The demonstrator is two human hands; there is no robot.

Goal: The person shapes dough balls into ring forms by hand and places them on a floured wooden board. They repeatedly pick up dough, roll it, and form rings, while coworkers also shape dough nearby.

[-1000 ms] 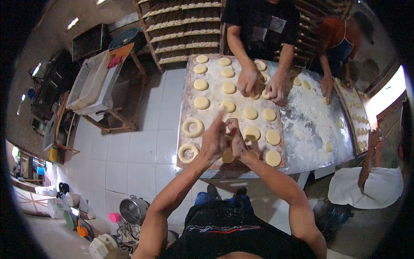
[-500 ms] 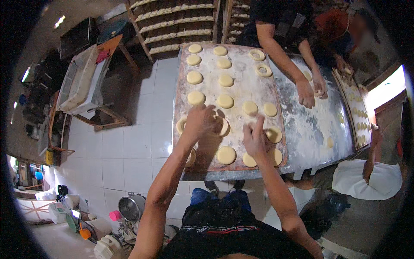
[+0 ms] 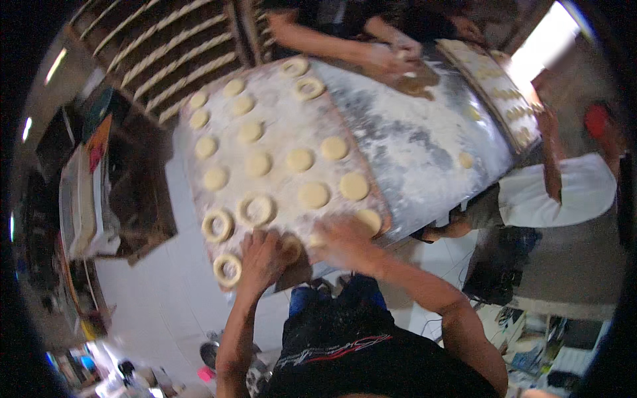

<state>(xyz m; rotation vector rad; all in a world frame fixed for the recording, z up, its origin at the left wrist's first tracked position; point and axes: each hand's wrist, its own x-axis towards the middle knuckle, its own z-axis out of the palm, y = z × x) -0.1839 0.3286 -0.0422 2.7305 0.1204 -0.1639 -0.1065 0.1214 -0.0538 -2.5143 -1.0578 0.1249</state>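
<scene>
A floured board (image 3: 285, 123) holds rows of pale dough discs (image 3: 313, 194) and several dough rings (image 3: 257, 209). Near its close edge, my left hand (image 3: 261, 255) has bent, parted fingers on the board, between a ring (image 3: 227, 268) and a partly hidden disc (image 3: 290, 249). I see nothing held in it. My right hand (image 3: 338, 235) is over the board to the right, beside a disc (image 3: 365, 221); motion smears its fingers, so their grip is unclear.
A floured steel table (image 3: 418, 172) extends right to a dough-filled tray (image 3: 504, 96). A co-worker's hands (image 3: 391, 60) work at the far side; a white-clad person (image 3: 554, 192) is at right. Racks (image 3: 166, 53) stand behind; a plastic bin (image 3: 83, 199) is left.
My hands have moved toward the near edge, and another ring shows on the board. The co-worker's arms shifted right off the board. The whole view has tilted.
</scene>
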